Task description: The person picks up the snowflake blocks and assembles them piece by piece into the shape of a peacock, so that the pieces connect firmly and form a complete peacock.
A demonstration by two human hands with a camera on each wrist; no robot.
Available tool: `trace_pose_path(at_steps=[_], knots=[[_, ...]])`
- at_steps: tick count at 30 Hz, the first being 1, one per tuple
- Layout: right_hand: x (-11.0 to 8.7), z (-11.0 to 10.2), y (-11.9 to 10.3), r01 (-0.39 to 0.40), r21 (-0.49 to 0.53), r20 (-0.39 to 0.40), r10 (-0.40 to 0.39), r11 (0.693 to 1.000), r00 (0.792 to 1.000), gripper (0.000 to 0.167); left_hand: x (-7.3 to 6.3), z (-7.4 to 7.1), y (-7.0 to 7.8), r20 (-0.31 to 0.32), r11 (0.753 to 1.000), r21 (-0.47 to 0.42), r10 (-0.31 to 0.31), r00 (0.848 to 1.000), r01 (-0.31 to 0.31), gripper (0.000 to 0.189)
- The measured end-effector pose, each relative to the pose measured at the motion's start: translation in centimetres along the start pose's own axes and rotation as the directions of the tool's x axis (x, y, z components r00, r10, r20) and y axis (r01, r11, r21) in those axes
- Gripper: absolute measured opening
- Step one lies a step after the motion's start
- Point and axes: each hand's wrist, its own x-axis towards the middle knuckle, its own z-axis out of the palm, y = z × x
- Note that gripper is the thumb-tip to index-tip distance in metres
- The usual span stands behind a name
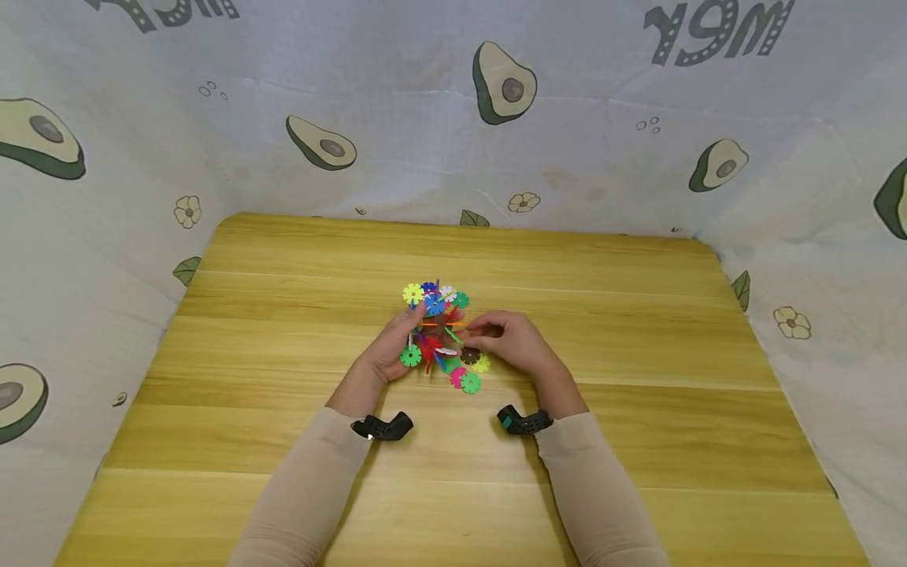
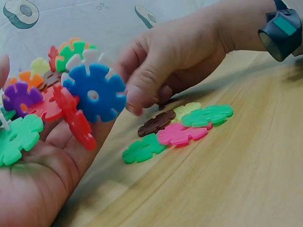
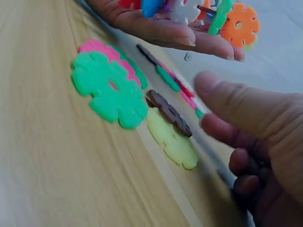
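My left hand point(image 1: 392, 344) holds a cluster of interlocked, notched plastic snowflake discs point(image 1: 430, 345) above the table. The cluster mixes red, blue, purple, orange, white and green pieces, with a large blue disc point(image 2: 105, 85) on its side towards the right hand. Under the cluster the left fingers point(image 3: 189, 40) stretch out. Close beside it is my right hand point(image 1: 516, 340); in the right wrist view its thumb and forefinger stand apart with nothing between them. Below lie loose discs: green point(image 3: 94, 85), pink point(image 2: 182, 135), brown point(image 3: 168, 111) and yellow point(image 3: 173, 142).
More loose discs point(image 3: 168, 78) lie in a row beyond the near ones in the right wrist view. The wooden table point(image 1: 623, 315) meets a hanging cloth point(image 1: 425, 63) printed with avocados at its back and sides. Each wrist wears a black band point(image 1: 383, 427).
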Motion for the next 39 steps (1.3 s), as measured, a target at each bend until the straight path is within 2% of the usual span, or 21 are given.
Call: trace_pose_path(at_steps=[3, 7, 10, 13, 17, 21, 25, 27, 34, 39], knots=[[0.0, -0.2, -0.4, 0.026, -0.129, 0.08, -0.016, 0.991, 0.997, 0.022, 0.1, 0.0, 0.1, 0.003, 0.999, -0.005, 0.034, 0.999, -0.034, 0.053], [-0.1, -0.4, -0.8, 0.057, -0.23, 0.171, -0.018, 0.972, 0.985, 0.025, 0.1, -0.1, 0.1, -0.001, 0.998, -0.028, 0.054, 0.999, -0.054, 0.047], [-0.1, -0.5, -1.0, 0.061, -0.257, 0.193, -0.011, 0.964, 0.981, 0.026, 0.1, -0.2, 0.1, 0.007, 0.997, -0.063, 0.053, 0.999, -0.052, 0.041], [-0.1, -0.5, -1.0, 0.053, -0.222, 0.189, -0.01, 0.974, 0.982, 0.025, 0.2, -0.3, 0.1, 0.019, 0.996, -0.067, 0.054, 0.998, -0.052, 0.039], [-0.2, -0.4, -0.6, 0.016, -0.138, 0.141, 0.004, 0.99, 0.99, 0.022, 0.2, -0.3, 0.1, 0.009, 0.997, -0.054, 0.047, 0.999, -0.047, 0.036], [-0.2, -0.4, -0.3, -0.017, -0.079, 0.055, 0.022, 0.997, 0.998, 0.016, 0.3, -0.1, 0.0, -0.039, 0.999, -0.032, 0.023, 0.999, -0.024, 0.032], [-0.2, -0.3, 0.1, -0.029, -0.036, -0.035, 0.028, 0.999, 0.999, 0.012, 0.3, 0.0, -0.1, -0.079, 1.0, -0.018, -0.007, 0.997, 0.006, 0.03], [-0.1, -0.3, 0.3, -0.028, -0.006, -0.075, 0.027, 1.0, 0.997, 0.012, 0.3, 0.0, -0.1, -0.071, 1.0, -0.01, -0.014, 0.997, 0.013, 0.032], [0.2, 0.1, 0.8, 0.055, 0.134, -0.185, -0.03, 0.989, 0.982, 0.017, 0.3, 0.1, -0.1, -0.018, 0.999, 0.023, -0.041, 0.999, 0.041, 0.035], [0.2, 0.6, 0.5, 0.139, 0.186, -0.23, -0.095, 0.973, 0.969, 0.017, 0.2, 0.2, -0.1, -0.034, 0.997, 0.039, -0.071, 0.997, 0.072, 0.029]])
